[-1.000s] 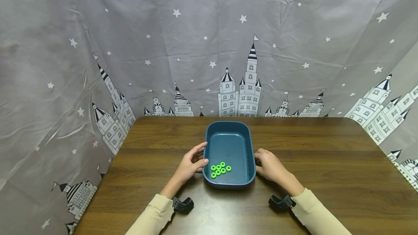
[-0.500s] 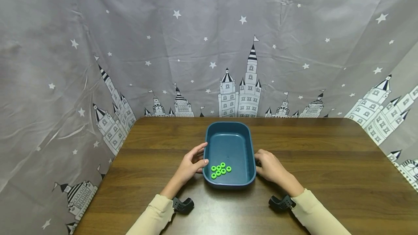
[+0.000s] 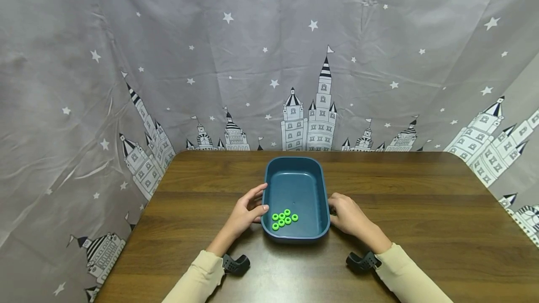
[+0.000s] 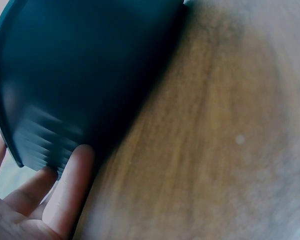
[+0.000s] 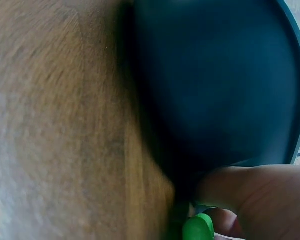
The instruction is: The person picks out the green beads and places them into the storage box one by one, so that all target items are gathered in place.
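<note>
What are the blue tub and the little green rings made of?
The blue tub looks like moulded plastic: smooth, slightly glossy, with rounded corners. The green rings seem to be plastic or rubber, bright and even in colour; too small to tell which.

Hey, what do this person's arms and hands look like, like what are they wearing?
Both arms wear long cream-coloured sleeves, left sleeve and right sleeve. A black plastic wrist mount sits at each cuff, left mount and right mount. The left hand and right hand are bare: no gloves, no rings visible.
</note>
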The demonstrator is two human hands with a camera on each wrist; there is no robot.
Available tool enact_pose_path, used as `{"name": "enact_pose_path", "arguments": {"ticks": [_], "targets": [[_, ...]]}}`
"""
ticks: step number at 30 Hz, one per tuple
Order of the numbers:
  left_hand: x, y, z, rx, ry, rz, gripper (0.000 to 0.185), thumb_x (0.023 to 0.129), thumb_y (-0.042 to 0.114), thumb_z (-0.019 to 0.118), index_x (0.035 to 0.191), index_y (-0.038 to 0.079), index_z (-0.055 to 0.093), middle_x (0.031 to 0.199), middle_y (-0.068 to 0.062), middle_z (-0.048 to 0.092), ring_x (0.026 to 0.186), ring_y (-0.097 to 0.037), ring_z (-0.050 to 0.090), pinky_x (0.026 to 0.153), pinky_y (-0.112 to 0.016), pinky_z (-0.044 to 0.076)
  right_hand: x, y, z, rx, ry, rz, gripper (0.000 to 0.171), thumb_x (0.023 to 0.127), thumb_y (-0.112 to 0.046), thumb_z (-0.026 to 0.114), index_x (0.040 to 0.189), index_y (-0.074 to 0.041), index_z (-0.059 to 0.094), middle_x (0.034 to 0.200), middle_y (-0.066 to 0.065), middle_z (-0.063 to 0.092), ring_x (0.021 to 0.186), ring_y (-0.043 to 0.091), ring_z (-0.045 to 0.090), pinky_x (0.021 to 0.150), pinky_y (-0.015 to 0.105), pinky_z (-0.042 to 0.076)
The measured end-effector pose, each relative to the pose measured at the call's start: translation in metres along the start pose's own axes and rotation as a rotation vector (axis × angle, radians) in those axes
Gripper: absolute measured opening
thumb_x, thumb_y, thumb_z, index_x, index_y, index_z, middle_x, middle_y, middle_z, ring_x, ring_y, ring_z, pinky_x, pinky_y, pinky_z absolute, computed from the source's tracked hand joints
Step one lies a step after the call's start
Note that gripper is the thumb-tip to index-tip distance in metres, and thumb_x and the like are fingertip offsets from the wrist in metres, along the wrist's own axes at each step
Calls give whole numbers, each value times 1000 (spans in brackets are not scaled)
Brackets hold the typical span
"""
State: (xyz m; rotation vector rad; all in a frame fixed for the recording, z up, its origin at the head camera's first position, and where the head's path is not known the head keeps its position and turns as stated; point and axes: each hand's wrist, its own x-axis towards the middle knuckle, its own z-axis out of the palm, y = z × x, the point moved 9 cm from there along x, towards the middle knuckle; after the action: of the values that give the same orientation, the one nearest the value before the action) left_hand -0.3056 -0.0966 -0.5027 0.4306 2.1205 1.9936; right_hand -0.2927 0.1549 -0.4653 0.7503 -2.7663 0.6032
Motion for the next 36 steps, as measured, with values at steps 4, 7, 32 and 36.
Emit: {"name": "enact_pose_path", "arguments": {"ticks": [4, 7, 32, 36], "targets": [[0, 0, 0, -3, 0, 0, 65, 96, 10, 64, 156, 8, 39, 153, -33, 42, 133, -50, 53, 76, -35, 63, 0, 1, -3, 25, 6, 0, 7, 81, -15, 80, 82, -13, 74, 75, -3, 60, 68, 7, 51, 61, 25, 44], [0, 0, 0, -4, 2, -1, 65, 96, 9, 64, 156, 8, 39, 153, -33, 42, 133, -50, 54, 75, -35, 63, 0, 1, -5, 44, 11, 0, 6, 82, -14, 80, 84, -14, 74, 77, -2, 64, 70, 6, 53, 62, 26, 47], [0, -1, 0, 13, 5, 1, 65, 96, 9, 64, 156, 8, 39, 153, -33, 43, 133, -49, 54, 75, -34, 63, 4, 19, -32, 129, 19, 73, 12, 84, -7, 74, 95, -3, 77, 74, -2, 72, 66, 3, 60, 60, 23, 50], [0, 0, 0, 6, 5, 2, 65, 96, 9, 64, 156, 7, 39, 153, -33, 43, 133, -50, 54, 75, -34, 63, 7, 20, -42, 122, 47, 68, 12, 84, -6, 75, 95, -4, 77, 72, -3, 70, 65, 3, 58, 60, 23, 49]]}}
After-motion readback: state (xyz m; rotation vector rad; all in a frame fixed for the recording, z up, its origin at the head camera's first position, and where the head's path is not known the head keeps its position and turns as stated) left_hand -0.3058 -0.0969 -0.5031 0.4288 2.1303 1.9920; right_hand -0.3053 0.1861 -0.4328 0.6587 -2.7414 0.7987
